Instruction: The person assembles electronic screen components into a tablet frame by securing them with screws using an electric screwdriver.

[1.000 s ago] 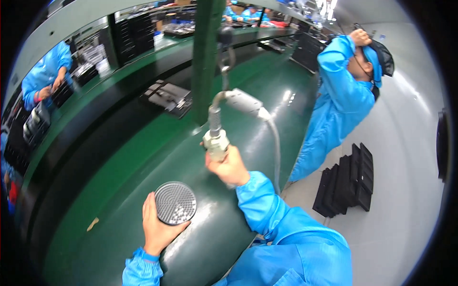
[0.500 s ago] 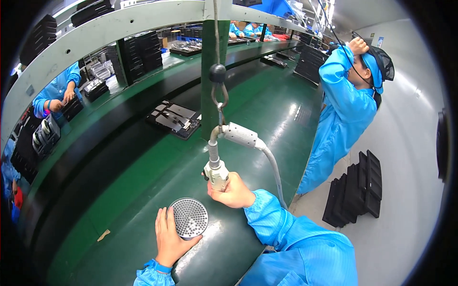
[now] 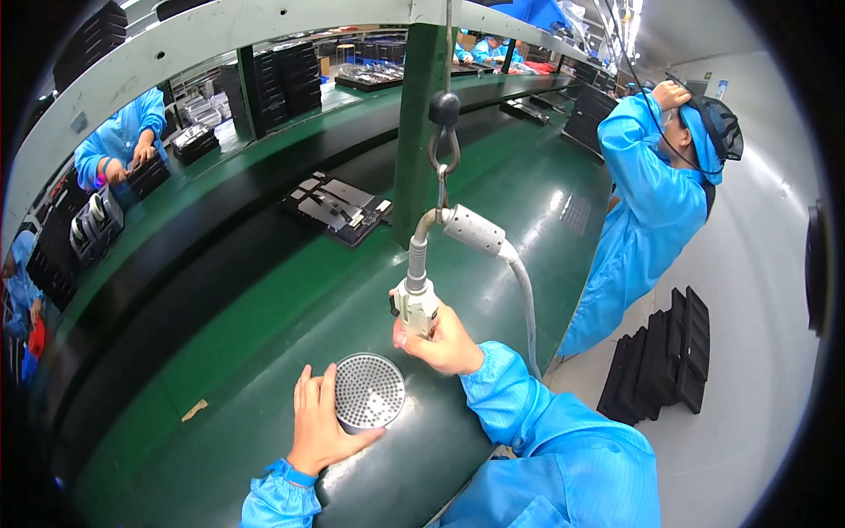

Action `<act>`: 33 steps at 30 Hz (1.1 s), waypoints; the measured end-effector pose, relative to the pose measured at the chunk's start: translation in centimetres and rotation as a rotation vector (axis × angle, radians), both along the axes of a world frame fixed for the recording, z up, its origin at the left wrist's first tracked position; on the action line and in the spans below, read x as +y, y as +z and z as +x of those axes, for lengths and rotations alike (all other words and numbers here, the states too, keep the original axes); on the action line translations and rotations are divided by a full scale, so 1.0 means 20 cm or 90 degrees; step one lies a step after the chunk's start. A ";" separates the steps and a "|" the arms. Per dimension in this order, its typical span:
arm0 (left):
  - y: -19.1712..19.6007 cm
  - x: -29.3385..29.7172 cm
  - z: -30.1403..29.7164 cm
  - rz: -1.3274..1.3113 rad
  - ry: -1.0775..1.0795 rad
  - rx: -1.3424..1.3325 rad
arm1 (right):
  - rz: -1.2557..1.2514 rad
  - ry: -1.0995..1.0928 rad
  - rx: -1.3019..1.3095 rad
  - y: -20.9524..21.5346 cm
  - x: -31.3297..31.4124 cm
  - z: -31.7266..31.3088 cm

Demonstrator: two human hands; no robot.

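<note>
My left hand [image 3: 321, 427] curves around the left and near edge of a round grey dish [image 3: 370, 390] dotted with many small holes, on the green work surface. Thumb and fingers touch its rim. Just beyond it to the right, my right hand [image 3: 444, 343] is wrapped around a whitish hanging hand tool [image 3: 415, 306], which looks like a power screwdriver. Its lower end is hidden by my hand. A thick grey cable [image 3: 524, 299] runs from its top, where a metal hook [image 3: 443, 167] on a cord carries it.
Farther along lies an opened flat electronic device [image 3: 334, 207], left of a green post [image 3: 417, 132]. A dark strip [image 3: 220, 207] runs along the bench. At right stands a person in blue [image 3: 651, 202], near stacked black trays [image 3: 656, 361]. Another worker [image 3: 123, 150] sits across at left.
The whole view has shifted slightly, so the scene sits a little higher and farther right. Both hands keep their grips on the dish and the tool.
</note>
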State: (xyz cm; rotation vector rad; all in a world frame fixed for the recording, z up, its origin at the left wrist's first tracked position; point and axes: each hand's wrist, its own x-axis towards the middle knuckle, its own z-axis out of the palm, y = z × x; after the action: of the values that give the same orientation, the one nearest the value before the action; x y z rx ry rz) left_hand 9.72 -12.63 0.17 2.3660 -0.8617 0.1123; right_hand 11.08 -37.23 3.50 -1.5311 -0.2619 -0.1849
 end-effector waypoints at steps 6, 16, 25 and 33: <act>-0.07 -0.02 0.09 -0.178 0.054 0.084 | 0.017 0.085 0.070 0.03 -0.14 0.01; -0.04 -0.19 0.77 -0.055 0.213 0.067 | 0.018 0.023 0.059 0.06 -0.12 0.09; -0.09 -0.62 1.26 0.082 0.185 -0.094 | 0.049 -0.051 0.012 -0.01 -0.08 0.08; 0.10 -0.51 1.35 0.287 0.093 -0.080 | 0.027 -0.054 -0.029 -0.04 -0.11 0.14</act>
State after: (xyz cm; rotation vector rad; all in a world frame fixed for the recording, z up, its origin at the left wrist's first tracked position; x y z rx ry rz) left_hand 36.74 -22.82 2.22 2.8707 -0.8402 0.1390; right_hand 13.84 -39.49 2.61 -1.4984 -0.2282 -0.2915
